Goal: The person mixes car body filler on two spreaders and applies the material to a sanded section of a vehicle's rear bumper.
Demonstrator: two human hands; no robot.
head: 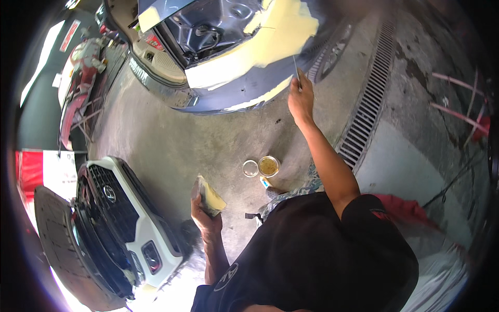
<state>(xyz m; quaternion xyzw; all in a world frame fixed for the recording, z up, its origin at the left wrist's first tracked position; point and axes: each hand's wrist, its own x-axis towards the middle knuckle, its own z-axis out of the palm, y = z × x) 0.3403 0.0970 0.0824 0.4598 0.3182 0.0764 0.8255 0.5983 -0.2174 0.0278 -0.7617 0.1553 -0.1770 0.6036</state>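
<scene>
My right hand (302, 101) grips a thin putty knife (296, 68), its blade tip at the lower edge of a grey-blue car body panel (241, 91). Pale yellow body filler (273, 43) covers a broad patch of the panel around an opening with inner sheet metal (218, 27). A thinner strip of filler (265, 96) runs along the lower edge. Lower left, my left hand (208, 220) holds up a flat mixing board (197, 189) carrying a yellow lump of filler (213, 199). Whether the blade touches the panel, I cannot tell.
On the concrete floor stand an open round tin (269, 166), its lid (250, 168) and a small tube (265, 182). A metal drain grate (366, 105) runs at right. A white vehicle front (148, 234) with its hood up is at left, near a red bumper (76, 101) on a stand.
</scene>
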